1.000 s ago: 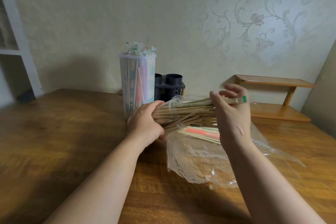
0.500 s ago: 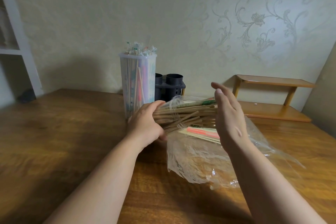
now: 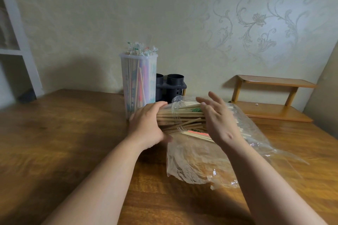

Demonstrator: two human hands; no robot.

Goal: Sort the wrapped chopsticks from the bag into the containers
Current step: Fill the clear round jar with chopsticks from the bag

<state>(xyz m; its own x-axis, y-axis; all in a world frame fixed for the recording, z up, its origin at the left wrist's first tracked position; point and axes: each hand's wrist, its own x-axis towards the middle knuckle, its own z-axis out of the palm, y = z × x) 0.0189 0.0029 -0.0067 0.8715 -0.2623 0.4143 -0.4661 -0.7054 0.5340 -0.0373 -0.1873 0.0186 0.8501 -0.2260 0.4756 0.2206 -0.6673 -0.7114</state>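
A bundle of wrapped chopsticks lies sideways, half out of a clear plastic bag on the wooden table. My left hand grips the bundle's left end. My right hand hovers over the bundle's right part with its fingers spread, holding nothing. A few chopsticks in red and white wrappers lie lower in the bag. Behind stands a tall clear container full of wrapped chopsticks, with a black two-hole holder next to it.
A small wooden two-tier shelf stands on the table at the back right. A white shelving unit rises at the far left. The patterned wall runs close behind the containers.
My right hand let go of the bundle's right end, opened, and shifted left over the bundle. My left hand keeps its grip and the bundle stays in place.
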